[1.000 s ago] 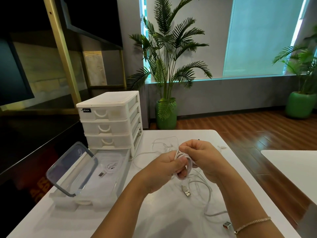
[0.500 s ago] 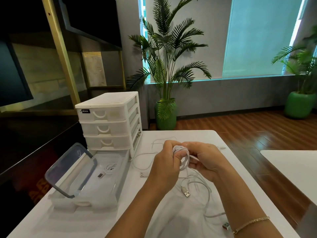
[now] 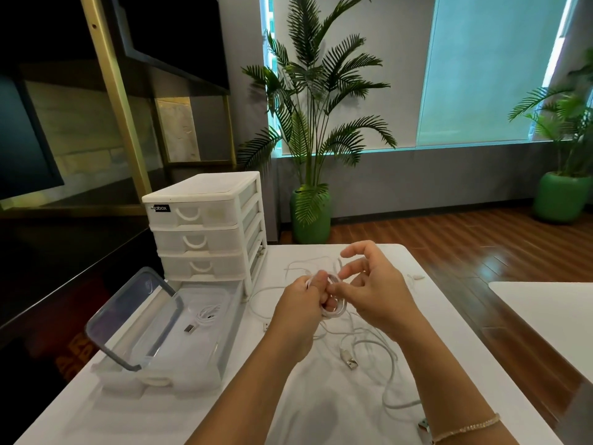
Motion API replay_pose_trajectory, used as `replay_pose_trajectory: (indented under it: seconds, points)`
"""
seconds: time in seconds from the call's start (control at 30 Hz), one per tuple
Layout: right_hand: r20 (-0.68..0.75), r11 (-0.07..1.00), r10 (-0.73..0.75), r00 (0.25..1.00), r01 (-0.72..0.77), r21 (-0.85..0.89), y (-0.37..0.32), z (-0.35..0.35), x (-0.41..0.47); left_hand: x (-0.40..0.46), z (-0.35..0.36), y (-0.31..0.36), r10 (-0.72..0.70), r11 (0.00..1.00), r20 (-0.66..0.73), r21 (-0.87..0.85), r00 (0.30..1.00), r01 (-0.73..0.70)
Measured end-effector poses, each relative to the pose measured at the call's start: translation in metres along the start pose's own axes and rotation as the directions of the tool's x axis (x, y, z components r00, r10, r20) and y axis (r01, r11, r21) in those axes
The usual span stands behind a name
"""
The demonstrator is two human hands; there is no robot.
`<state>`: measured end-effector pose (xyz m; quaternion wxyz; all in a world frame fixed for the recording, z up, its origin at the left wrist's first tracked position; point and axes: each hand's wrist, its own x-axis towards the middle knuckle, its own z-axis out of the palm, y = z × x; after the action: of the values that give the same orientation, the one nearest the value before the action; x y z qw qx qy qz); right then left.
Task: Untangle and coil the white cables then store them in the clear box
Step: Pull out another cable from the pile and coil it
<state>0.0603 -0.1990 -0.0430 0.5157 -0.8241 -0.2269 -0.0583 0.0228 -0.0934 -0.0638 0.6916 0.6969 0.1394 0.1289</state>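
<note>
Currently the left hand (image 3: 300,305) grips the small coil (image 3: 333,297) of white cable so its loops cannot spring apart. The right hand (image 3: 373,292), at 3 o'clock of it, has fingers spread, holding nothing visible. Loose cable (image 3: 372,345) trails at 5 o'clock. The clear box (image 3: 179,342) lies open at 9 o'clock, one coiled cable (image 3: 205,317) inside.

Left hand (image 3: 296,311) curled in a grip, right hand (image 3: 373,293) beside it, fingers loosely spread
</note>
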Motion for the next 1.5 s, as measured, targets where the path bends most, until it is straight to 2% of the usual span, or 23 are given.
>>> replay_pose_trajectory:
  seconds: [0.07, 0.17, 0.33, 0.43, 0.53, 0.63, 0.73, 0.8, 0.9, 1.07, 1.23, 1.37, 1.5]
  points:
    - [-0.030, 0.993, -0.081, 0.996, 0.079, -0.087, -0.001, -0.001, -0.001, -0.001, 0.000, 0.000, -0.044, 0.982, 0.071, -0.179, 0.996, 0.057]
    - [0.008, 0.968, -0.173, 0.985, 0.171, -0.185, 0.001, -0.004, -0.001, -0.001, -0.001, -0.001, -0.054, 0.961, 0.107, -0.263, 0.993, 0.080]
    - [0.013, 0.920, -0.160, 0.987, 0.154, -0.361, 0.001, -0.001, 0.000, 0.000, 0.000, -0.001, 0.011, 0.981, 0.032, -0.194, 0.999, -0.005]
    - [0.025, 0.921, -0.167, 0.986, 0.165, -0.353, -0.004, 0.005, -0.004, 0.005, -0.002, -0.002, 0.069, 0.992, -0.028, -0.107, 0.997, -0.071]
    - [0.057, 0.915, -0.132, 0.990, 0.143, -0.377, -0.005, 0.008, -0.005, 0.005, -0.003, -0.004, 0.148, 0.987, -0.013, -0.056, 0.989, -0.149]
    - [0.049, 0.948, -0.084, 0.995, 0.095, -0.305, -0.005, 0.007, -0.005, 0.005, -0.003, -0.007, 0.251, 0.960, -0.007, 0.130, 0.968, -0.248]
    - [0.040, 0.992, 0.047, 0.998, -0.042, -0.115, -0.008, 0.007, -0.005, 0.006, -0.003, -0.007, 0.379, 0.850, 0.019, 0.389, 0.925, -0.356]
    - [0.070, 0.990, 0.135, 0.988, -0.133, -0.037, -0.009, 0.006, -0.006, 0.005, -0.006, -0.007, 0.415, 0.789, 0.038, 0.483, 0.909, -0.381]
    - [0.111, 0.976, 0.216, 0.970, -0.218, 0.013, -0.010, 0.002, -0.005, 0.007, -0.012, -0.007, 0.401, 0.767, 0.097, 0.508, 0.911, -0.392]
    - [0.130, 0.972, 0.222, 0.966, -0.229, 0.045, -0.009, -0.009, -0.004, 0.007, -0.012, -0.008, 0.362, 0.698, 0.213, 0.583, 0.907, -0.416]
    - [0.125, 0.980, 0.195, 0.973, -0.198, 0.014, -0.010, -0.018, -0.004, 0.011, -0.023, -0.005, 0.320, 0.662, 0.191, 0.655, 0.928, -0.364]
    - [0.059, 0.969, 0.184, 0.981, -0.191, 0.154, -0.004, -0.019, 0.000, 0.013, -0.031, -0.006, 0.276, 0.709, 0.194, 0.620, 0.941, -0.335]
    - [-0.051, 0.957, 0.197, 0.979, -0.181, 0.228, 0.002, -0.019, 0.003, 0.011, -0.027, -0.006, 0.269, 0.853, 0.166, 0.417, 0.949, -0.314]
